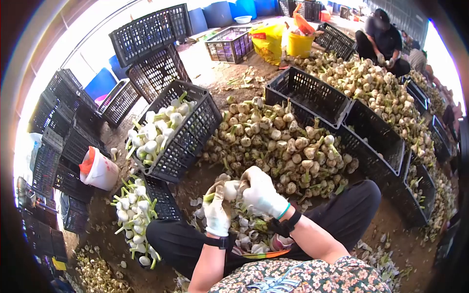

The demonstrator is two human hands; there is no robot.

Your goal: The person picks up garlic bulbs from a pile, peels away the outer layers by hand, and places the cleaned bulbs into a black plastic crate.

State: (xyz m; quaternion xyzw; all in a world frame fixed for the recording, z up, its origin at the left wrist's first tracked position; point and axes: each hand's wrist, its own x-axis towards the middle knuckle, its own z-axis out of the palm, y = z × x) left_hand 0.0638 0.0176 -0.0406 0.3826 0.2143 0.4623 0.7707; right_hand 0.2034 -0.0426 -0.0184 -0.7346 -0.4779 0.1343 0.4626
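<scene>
A pale garlic bulb (230, 190) is in my gloved left hand (217, 210), with a short green stem end poking out beside the fingers. My right hand (263, 192), also in a white glove, has its fingers closed against the bulb's other side; its fingertips are partly hidden. Just beyond both hands lies a large heap of unpeeled, soil-brown garlic (273, 141). Peeled-off skins (246, 227) litter the ground between my legs. To the left, clean white garlic (159, 129) fills a tilted black crate (188, 139), and more white bulbs with green stems (134, 212) are piled below it.
Black crates (310, 97) edge the heap on the right, with another garlic pile (366, 83) behind them. Stacked crates (151, 36) and a white bucket (99, 170) stand at left. Yellow containers (299, 44) are at the back. Another person (383, 41) sits at upper right.
</scene>
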